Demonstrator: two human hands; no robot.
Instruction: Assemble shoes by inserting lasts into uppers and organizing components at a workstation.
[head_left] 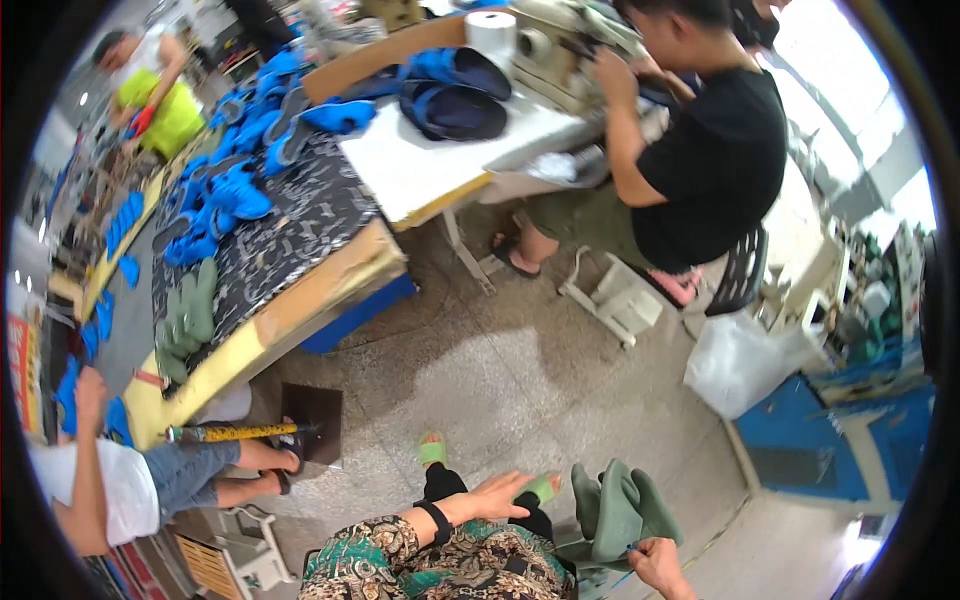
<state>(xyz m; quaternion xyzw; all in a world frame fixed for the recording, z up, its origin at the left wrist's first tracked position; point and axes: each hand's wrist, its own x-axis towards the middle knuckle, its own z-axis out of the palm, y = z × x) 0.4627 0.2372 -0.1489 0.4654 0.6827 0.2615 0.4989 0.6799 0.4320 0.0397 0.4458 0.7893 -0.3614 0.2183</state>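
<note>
My left hand (500, 497) lies palm down over my dark-trousered leg, fingers stretched out and holding nothing. A black band circles that wrist. At lower right, my right hand (655, 562) is closed in a pinch beside a bunch of green rubber shoes (612, 515). A small dark blue spot shows at its fingertips, too small to name. Whether the fingers grip a shoe's edge or a thin tool, I cannot tell. Several of the shoes stand close together by my right knee, and their lower parts run out of sight behind my clothing.
A long table (290, 320) at left carries blue shoes (235, 190) and a row of green shoes (185, 315). A person in black (710, 160) works at a sewing machine (555, 70). Another person (100, 490) sits at left. A plastic bag (740, 365) and blue crates (810, 440) stand right.
</note>
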